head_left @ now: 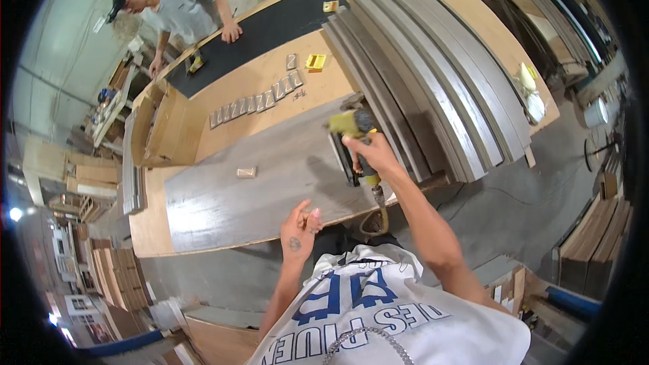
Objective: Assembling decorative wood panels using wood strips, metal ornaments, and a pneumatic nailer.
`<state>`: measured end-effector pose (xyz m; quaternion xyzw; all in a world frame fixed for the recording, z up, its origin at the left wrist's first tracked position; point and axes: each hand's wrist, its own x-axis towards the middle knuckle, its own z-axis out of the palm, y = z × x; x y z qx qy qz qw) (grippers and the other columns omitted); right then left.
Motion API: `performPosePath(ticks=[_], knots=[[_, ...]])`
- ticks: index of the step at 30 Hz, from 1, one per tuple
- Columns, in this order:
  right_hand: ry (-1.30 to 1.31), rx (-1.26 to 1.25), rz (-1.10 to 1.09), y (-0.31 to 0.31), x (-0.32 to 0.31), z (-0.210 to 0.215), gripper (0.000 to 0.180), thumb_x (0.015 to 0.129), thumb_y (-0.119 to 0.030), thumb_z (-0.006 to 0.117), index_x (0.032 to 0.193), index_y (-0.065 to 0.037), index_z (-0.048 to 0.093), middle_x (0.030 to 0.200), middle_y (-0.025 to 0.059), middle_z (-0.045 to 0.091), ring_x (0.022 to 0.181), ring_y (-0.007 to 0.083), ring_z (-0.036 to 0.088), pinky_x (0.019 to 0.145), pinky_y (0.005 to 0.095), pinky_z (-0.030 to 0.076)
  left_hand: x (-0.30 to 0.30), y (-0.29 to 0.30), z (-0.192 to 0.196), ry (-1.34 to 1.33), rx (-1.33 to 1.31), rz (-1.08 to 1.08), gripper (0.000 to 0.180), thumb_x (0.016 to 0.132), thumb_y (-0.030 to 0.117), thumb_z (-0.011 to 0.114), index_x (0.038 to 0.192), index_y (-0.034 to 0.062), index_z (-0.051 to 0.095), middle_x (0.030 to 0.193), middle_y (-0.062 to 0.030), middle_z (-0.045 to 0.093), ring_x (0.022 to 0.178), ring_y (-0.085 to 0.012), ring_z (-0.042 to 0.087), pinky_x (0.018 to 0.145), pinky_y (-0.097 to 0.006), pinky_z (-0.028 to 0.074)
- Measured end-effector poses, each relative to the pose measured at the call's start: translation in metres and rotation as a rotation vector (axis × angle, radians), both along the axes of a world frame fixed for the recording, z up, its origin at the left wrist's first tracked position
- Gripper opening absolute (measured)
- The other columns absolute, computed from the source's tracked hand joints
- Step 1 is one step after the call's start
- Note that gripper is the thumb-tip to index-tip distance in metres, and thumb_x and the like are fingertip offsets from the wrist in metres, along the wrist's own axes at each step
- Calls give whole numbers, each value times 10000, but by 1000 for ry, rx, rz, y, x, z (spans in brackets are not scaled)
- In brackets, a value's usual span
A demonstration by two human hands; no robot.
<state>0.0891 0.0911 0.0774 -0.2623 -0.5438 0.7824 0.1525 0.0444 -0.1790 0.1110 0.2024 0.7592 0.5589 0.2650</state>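
Note:
In my right hand (370, 155) is a yellow-green and black air nailer (346, 126), gripped by its handle, with an air hose (373, 222) hanging from it over the bench's front edge. The nailer is over the right part of a grey-brown wood panel (223, 196) that lies flat on the bench. My left hand (299, 231) is by the panel's front edge, fingers partly bent and apart, with nothing seen in it. Farther left on the panel sits a small rectangular block (246, 172), and a row of similar small pieces (257, 102) lies beyond the panel.
Long curved grey boards (433, 61) are stacked on the right. A yellow box (315, 61), a black sheet (270, 30) and a cardboard box (169, 128) are on the bench (150, 233). Across it, a person (179, 10) leans over the black sheet. Planks (595, 230) stand at right.

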Motion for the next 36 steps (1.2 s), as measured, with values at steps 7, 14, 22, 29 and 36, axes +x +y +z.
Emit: performPosePath(ticks=[7, 14, 22, 29, 36], knots=[[-206, -281, 15, -3, -13, -87, 441, 941, -398, 702, 990, 39, 665, 637, 114, 632, 528, 206, 638, 494, 361, 511, 14, -6, -13, 52, -143, -76, 385, 998, 213, 660, 1282, -39, 596, 795, -56, 666, 721, -102, 640, 684, -240, 529], [-233, 870, -616, -25, 40, -1, 314, 903, -206, 673, 1104, 35, 668, 1057, 224, 684, 980, 432, 646, 868, 463, 514, 6, -22, -32, 82, -127, -77, 348, 983, 180, 667, 1265, -21, 627, 762, -68, 692, 698, -101, 656, 670, -248, 521], [-606, 1327, -977, 8, 193, 82, 354, 833, -83, 742, 1160, 6, 641, 1152, 180, 602, 1069, 365, 578, 904, 449, 491, -6, -24, -32, 84, -159, -83, 348, 990, 206, 664, 1256, -16, 623, 753, -56, 673, 696, -88, 616, 663, -234, 490], [-757, 1118, -949, -11, 210, 42, 394, 834, -136, 762, 1186, -26, 625, 1192, 186, 596, 1076, 394, 604, 891, 458, 510, 0, -4, -26, 119, -143, -132, 343, 988, 214, 667, 1245, -11, 626, 744, -45, 655, 689, -88, 603, 651, -241, 480], [-730, 1183, -931, -1, 217, 33, 462, 805, -158, 799, 1207, -38, 604, 1119, 169, 614, 997, 362, 631, 825, 449, 525, 14, 7, -31, 137, -134, -205, 332, 982, 205, 675, 1222, -21, 637, 759, -59, 669, 688, -102, 623, 661, -250, 505]])
